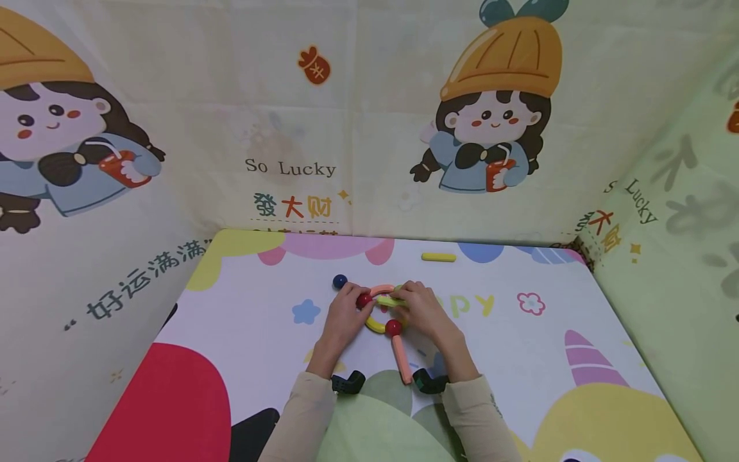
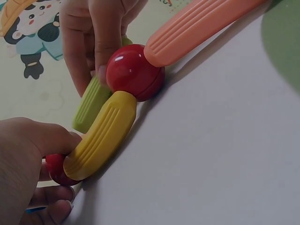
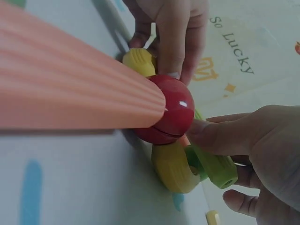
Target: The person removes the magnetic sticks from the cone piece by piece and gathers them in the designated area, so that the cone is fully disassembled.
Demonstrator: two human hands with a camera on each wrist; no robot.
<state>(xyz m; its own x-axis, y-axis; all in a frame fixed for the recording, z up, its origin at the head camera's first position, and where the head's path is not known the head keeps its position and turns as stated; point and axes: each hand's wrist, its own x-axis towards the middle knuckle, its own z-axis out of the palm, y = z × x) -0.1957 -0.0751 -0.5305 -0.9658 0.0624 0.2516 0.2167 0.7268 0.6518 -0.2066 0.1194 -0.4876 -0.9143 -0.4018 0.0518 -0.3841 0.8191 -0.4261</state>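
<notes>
two hands: left hand pinches the red ball, right hand grips the green stick; light, rigid, ribbed pieces, best held mid-stick.

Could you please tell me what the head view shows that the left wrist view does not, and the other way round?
Only the head view shows the blue ball, the loose yellow stick near the mat's far edge, both sleeves and the cartoon curtain.

Only the left wrist view shows close up the ribbed yellow curved piece meeting the red ball, with the green piece behind.

Both show the left hand, the right hand and the orange stick joined to that red ball.
</notes>
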